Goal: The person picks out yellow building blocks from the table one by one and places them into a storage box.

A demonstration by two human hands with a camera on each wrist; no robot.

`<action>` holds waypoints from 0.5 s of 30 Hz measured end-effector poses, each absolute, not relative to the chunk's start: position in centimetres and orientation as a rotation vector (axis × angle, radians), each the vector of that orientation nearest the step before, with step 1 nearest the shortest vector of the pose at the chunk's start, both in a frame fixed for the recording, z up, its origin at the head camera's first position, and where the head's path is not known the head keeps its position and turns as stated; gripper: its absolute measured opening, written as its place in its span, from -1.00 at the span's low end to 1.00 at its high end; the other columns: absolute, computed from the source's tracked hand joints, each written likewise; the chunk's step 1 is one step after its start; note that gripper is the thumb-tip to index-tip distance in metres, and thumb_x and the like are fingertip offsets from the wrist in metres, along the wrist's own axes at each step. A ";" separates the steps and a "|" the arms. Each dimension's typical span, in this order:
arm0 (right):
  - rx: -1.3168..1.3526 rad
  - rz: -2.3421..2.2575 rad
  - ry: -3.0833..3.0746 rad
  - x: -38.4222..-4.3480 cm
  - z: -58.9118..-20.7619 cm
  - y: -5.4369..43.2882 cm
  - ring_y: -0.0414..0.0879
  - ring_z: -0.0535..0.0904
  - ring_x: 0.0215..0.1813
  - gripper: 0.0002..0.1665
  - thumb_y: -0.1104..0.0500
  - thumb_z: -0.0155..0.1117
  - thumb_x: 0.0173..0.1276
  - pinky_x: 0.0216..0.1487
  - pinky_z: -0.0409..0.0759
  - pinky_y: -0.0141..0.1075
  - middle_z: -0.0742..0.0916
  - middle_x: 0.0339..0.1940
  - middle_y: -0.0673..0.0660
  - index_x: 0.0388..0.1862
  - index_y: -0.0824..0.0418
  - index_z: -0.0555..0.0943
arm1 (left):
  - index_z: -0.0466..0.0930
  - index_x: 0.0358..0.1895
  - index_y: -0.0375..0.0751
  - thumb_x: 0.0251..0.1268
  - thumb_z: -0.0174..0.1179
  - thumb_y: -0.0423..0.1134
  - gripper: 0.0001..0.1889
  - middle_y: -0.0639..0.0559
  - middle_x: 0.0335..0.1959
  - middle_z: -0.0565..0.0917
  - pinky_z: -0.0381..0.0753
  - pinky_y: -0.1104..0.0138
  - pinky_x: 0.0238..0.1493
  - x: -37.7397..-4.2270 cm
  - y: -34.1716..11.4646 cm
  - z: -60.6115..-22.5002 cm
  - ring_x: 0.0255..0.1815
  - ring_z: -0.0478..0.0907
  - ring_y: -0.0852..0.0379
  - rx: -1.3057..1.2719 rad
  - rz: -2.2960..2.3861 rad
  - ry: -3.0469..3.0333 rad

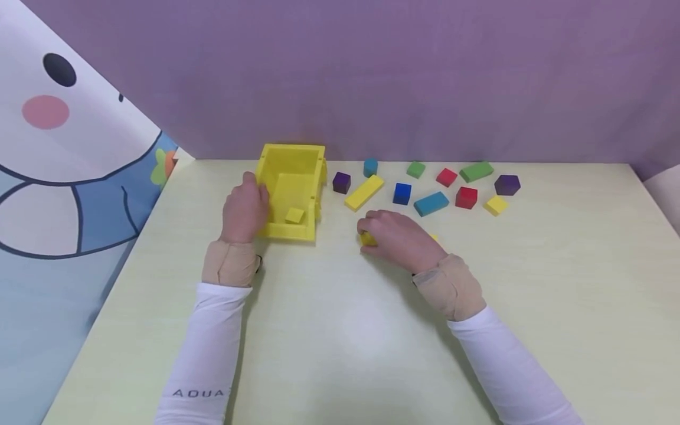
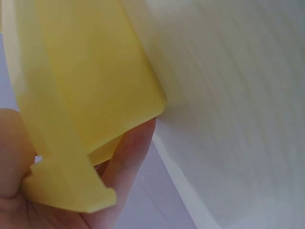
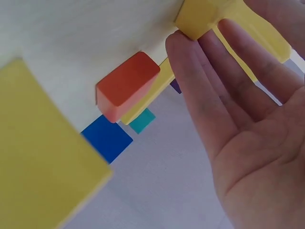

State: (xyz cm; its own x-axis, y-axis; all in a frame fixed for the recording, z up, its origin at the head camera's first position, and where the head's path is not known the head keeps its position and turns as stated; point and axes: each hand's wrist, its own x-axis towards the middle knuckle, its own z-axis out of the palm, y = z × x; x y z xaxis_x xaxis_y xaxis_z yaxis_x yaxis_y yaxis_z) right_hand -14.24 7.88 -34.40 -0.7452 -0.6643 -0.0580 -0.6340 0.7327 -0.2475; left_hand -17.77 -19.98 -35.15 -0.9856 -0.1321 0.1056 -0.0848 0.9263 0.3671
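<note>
My left hand [image 1: 245, 209] grips the left side of a yellow plastic bin [image 1: 261, 231]; in the left wrist view, the thumb and fingers are around the bin's rim [image 2: 71, 176]. One small yellow block [image 1: 294, 215] lies inside, near the front. To the right of the bin, my right hand [image 1: 401, 236] pinches another yellow block [image 1: 368, 239] at its fingertips, low over the table. The right wrist view shows this held block [image 3: 200, 19], with a red-orange block [image 3: 128, 83] close by that the hand hides from the head view. Beyond the wrist a yellow block [image 1: 434, 237] peeks out.
Several blocks lie along the table's back: a purple block [image 1: 342, 183], a long yellow block [image 1: 364, 193], a blue cube [image 1: 402, 193], a teal block [image 1: 431, 203], a red cube [image 1: 466, 198] and a green block [image 1: 476, 171] among them. Behind stands a purple backdrop [image 1: 382, 77].
</note>
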 end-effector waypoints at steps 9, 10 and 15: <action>-1.084 -0.323 2.829 -14.3 -33.8 8.1 -0.14 0.55 -0.31 -0.71 0.11 0.45 0.03 -0.14 0.57 -0.35 0.68 -0.35 0.01 -0.22 0.11 0.69 | 0.28 -0.10 -0.45 0.40 -0.22 -0.18 -0.68 -0.37 -0.44 0.53 0.46 -0.05 -0.51 -18.0 -20.1 -35.2 -0.44 0.54 -0.32 0.172 -0.568 -2.957; -1.085 -0.329 2.836 -14.4 -33.7 8.1 -0.14 0.55 -0.30 -0.70 0.11 0.45 0.03 -0.14 0.57 -0.35 0.69 -0.35 0.01 -0.21 0.11 0.69 | 0.27 -0.09 -0.44 0.40 -0.22 -0.17 -0.68 -0.37 -0.44 0.53 0.46 -0.04 -0.51 -18.0 -20.1 -35.2 -0.44 0.54 -0.31 0.176 -0.571 -2.960; -1.129 -0.424 2.846 -14.3 -32.9 7.9 -0.14 0.60 -0.23 -0.68 0.10 0.43 0.05 -0.10 0.58 -0.33 0.69 -0.28 0.02 -0.18 0.14 0.67 | 0.28 -0.09 -0.44 0.40 -0.23 -0.17 -0.67 -0.38 -0.43 0.53 0.46 -0.05 -0.50 -18.0 -20.1 -35.1 -0.43 0.54 -0.33 0.195 -0.578 -2.968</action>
State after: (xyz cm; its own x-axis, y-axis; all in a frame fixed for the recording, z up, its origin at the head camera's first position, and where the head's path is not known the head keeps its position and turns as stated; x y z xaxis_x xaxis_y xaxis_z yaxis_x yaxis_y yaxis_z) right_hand -14.33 7.88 -32.95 -0.7322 -0.6790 0.0532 -0.6650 0.6959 -0.2710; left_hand -18.03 -20.06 -35.14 -0.9855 -0.1468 0.0849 -0.1041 0.9191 0.3800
